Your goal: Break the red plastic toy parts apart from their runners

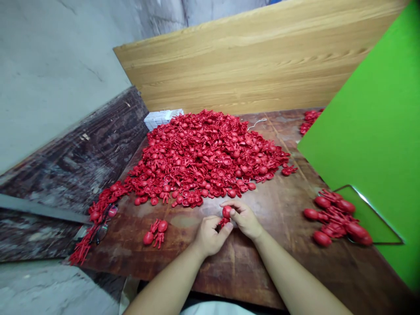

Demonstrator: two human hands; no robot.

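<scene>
Between my two hands is a small red plastic figure (226,211) with a round head, held just above the brown table. My left hand (212,235) closes on its lower part with thumb and fingers. My right hand (244,218) pinches the round head between thumb and forefinger. The figure's body is partly hidden by my fingers. Beyond my hands rises a large heap of red plastic figure parts (203,153), including open half shells. Two whole-looking red figures (156,232) lie to the left of my left hand.
On the right lies a cluster of red figures (337,218), beside a green panel (370,144) with a bent metal wire (382,214). Thin red pieces (83,247) and a pair of glasses (101,232) are at the left edge. A wooden board (246,61) stands behind the heap.
</scene>
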